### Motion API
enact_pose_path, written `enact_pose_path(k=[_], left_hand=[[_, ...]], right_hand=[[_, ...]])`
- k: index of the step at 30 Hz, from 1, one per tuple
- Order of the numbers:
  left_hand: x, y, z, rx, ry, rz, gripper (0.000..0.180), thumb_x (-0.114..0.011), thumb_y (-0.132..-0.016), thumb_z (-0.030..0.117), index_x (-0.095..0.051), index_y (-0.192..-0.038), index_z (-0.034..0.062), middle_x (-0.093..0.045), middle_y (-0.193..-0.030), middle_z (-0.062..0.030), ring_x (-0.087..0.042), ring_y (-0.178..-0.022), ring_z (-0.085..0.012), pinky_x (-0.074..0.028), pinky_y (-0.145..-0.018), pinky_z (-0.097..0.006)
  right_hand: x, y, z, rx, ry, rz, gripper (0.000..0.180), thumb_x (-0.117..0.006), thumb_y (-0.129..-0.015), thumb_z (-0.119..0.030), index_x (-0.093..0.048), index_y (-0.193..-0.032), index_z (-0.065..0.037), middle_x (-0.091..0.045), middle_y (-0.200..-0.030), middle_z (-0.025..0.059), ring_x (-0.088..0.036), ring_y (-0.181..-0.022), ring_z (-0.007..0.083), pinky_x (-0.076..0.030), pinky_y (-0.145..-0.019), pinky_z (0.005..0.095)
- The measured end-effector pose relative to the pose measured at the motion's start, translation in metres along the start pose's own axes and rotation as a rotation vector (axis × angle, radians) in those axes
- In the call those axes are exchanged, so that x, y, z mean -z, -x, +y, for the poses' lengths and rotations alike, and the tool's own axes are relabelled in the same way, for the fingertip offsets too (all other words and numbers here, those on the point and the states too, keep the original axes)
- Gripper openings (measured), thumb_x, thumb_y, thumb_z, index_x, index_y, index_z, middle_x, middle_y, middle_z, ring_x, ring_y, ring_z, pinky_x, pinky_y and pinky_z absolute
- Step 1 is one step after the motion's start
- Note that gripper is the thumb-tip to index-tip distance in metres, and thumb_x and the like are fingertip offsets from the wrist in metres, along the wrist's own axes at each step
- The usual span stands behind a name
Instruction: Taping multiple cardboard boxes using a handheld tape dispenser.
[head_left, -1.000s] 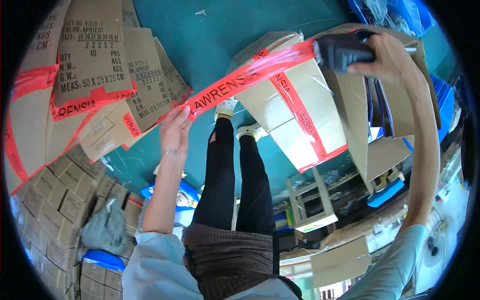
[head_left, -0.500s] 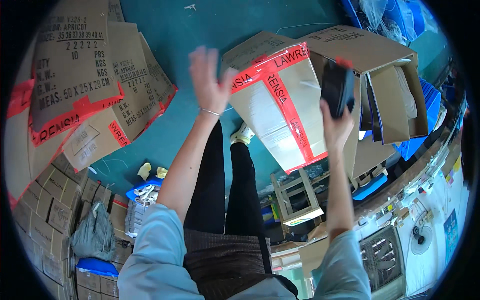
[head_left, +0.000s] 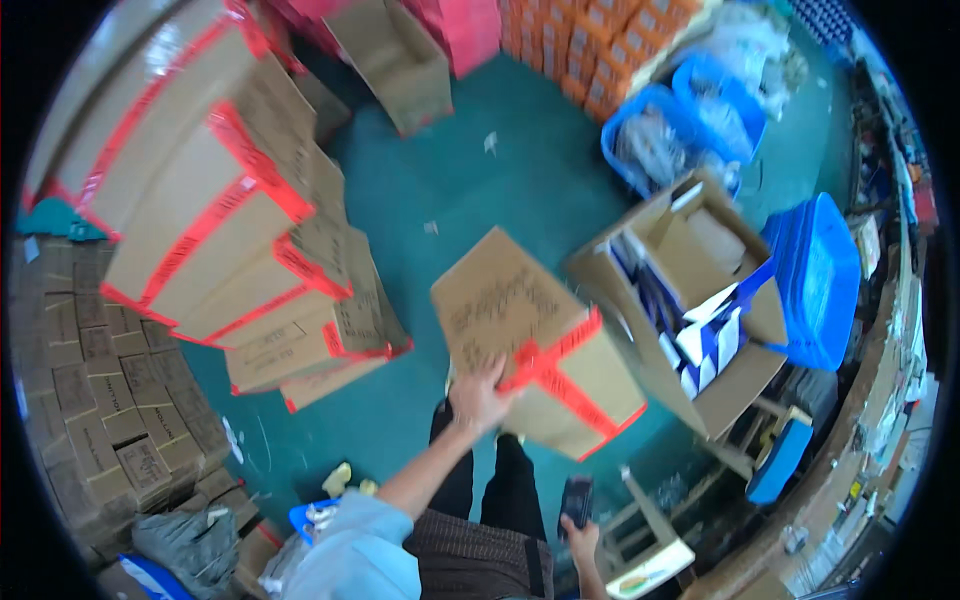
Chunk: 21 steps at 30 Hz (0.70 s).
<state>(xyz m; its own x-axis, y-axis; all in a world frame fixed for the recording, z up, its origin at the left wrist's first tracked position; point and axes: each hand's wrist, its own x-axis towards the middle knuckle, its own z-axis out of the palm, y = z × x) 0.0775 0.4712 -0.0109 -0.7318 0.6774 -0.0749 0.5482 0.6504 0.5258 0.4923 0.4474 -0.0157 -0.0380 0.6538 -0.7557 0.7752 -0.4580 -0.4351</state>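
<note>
A taped cardboard carton (head_left: 560,395) stands on the green floor in front of my legs, red tape crossing its top face and dark print on one side. My left hand (head_left: 480,398) grips its near left edge, fingers bent over the printed side; slight blur softens the fingertips. Low at the right, beside my leg, my right hand (head_left: 580,538) is closed around a black tape dispenser (head_left: 576,500), held apart from the carton. Just right of the carton is an open carton (head_left: 730,395) with blue-and-white boxes inside.
Large red-taped cartons (head_left: 190,220) are stacked at left, above smaller brown boxes (head_left: 110,400). An open carton (head_left: 400,75) stands at the back, near orange bundles (head_left: 590,45). Blue tubs (head_left: 815,285) sit at right; a wooden stool (head_left: 650,570) is near my right hand.
My left hand has come down from the air onto the carton's edge. My right hand has lowered with the tape dispenser, away from the carton. The view has shifted, showing more floor beyond.
</note>
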Motion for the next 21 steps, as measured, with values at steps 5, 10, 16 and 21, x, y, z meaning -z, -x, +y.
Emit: enact_pose_path(k=[5, 10, 16, 21], left_hand=[[0.191, 0.085, 0.052, -0.084, -0.19, 0.269, 0.066, -0.083, -0.055, 0.046, -0.069, -0.109, 0.0114, -0.067, -0.11, -0.0135, -0.065, -0.102, -0.0205, -0.047, -0.071, -0.031], [0.383, 0.149, 0.088, -0.037, -0.192, 0.495, 0.061, -0.086, -0.054, 0.037, -0.07, -0.108, 0.0135, -0.067, -0.108, -0.0137, -0.065, -0.102, -0.0202, -0.046, -0.075, -0.032], [0.531, 0.251, 0.096, 0.105, 0.532, 0.914, 0.046, -0.076, -0.066, 0.004, -0.065, -0.11, -0.0055, -0.069, -0.091, -0.0064, -0.063, -0.083, -0.0111, -0.047, -0.067, -0.023], [0.582, 0.313, 0.022, 0.024, 0.534, 1.343, 0.027, -0.065, -0.083, 0.005, -0.063, -0.107, -0.0055, -0.065, -0.095, -0.0046, -0.056, -0.081, -0.0097, -0.044, -0.077, -0.023]], right_hand=[[0.058, 0.025, 0.016, -0.027, 0.101, -0.176, 0.037, -0.073, -0.077, -0.031, -0.064, -0.089, 0.003, -0.06, -0.077, 0.008, -0.053, -0.071, 0.0215, -0.047, -0.065, 0.0386], [0.088, 0.016, 0.021, 0.028, 0.061, -0.108, 0.033, -0.073, -0.076, -0.03, -0.065, -0.081, 0.002, -0.057, -0.067, 0.0056, -0.045, -0.056, 0.0184, -0.04, -0.052, 0.0386], [0.09, 0.009, 0.007, -0.072, -0.319, -0.088, 0.027, -0.069, -0.081, -0.027, -0.067, -0.078, 0.0, -0.055, -0.066, 0.0053, -0.043, -0.06, 0.0176, -0.041, -0.054, 0.0417], [0.022, -0.016, -0.062, 0.22, 0.0, 0.049, 0.05, -0.083, -0.06, -0.033, -0.066, -0.08, 0.009, -0.067, -0.074, 0.0148, -0.065, -0.066, 0.0237, -0.049, -0.061, 0.0394]])
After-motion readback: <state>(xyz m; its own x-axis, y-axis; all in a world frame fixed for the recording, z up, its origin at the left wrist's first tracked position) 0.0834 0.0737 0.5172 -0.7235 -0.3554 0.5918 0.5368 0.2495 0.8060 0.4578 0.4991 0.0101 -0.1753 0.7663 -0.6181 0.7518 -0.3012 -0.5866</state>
